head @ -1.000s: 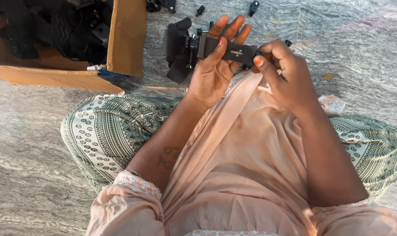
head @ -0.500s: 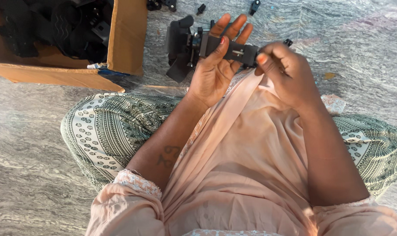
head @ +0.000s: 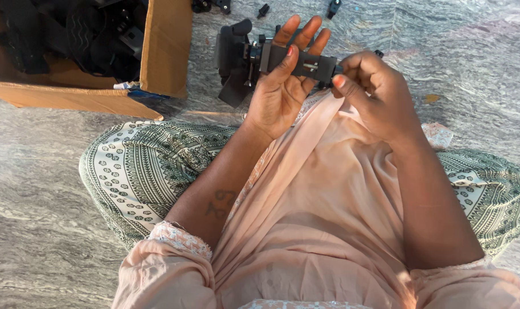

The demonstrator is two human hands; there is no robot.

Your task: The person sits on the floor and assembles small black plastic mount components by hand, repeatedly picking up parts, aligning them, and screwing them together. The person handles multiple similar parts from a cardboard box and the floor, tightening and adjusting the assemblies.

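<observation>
The left hand (head: 280, 94) is closed around the middle of a black clamp-like bracket (head: 271, 60), thumb pressed across its near face and the fingers (head: 303, 31) standing up behind it. The bracket is held up above the lap, in front of both hands. Its long axis runs nearly level from left to right, dipping slightly toward the right. The bulky end, with a thick block and an angled flap hanging down, sticks out past the left hand on its left side; the slimmer bar end, with a small silver fitting on its face, points toward the right hand (head: 374, 94).

The right hand is curled shut at that slim end, its thumb and fingertips pinching the tip of the bar; what exactly sits under the fingertips is hidden.

Up and to the left of the left hand an open cardboard box (head: 165, 51) rests on the grey stone floor (head: 472, 68), with dark gear inside it. Beyond the fingers of both hands a few small black parts (head: 332, 8) lie scattered on the floor, well apart from the bracket.
</observation>
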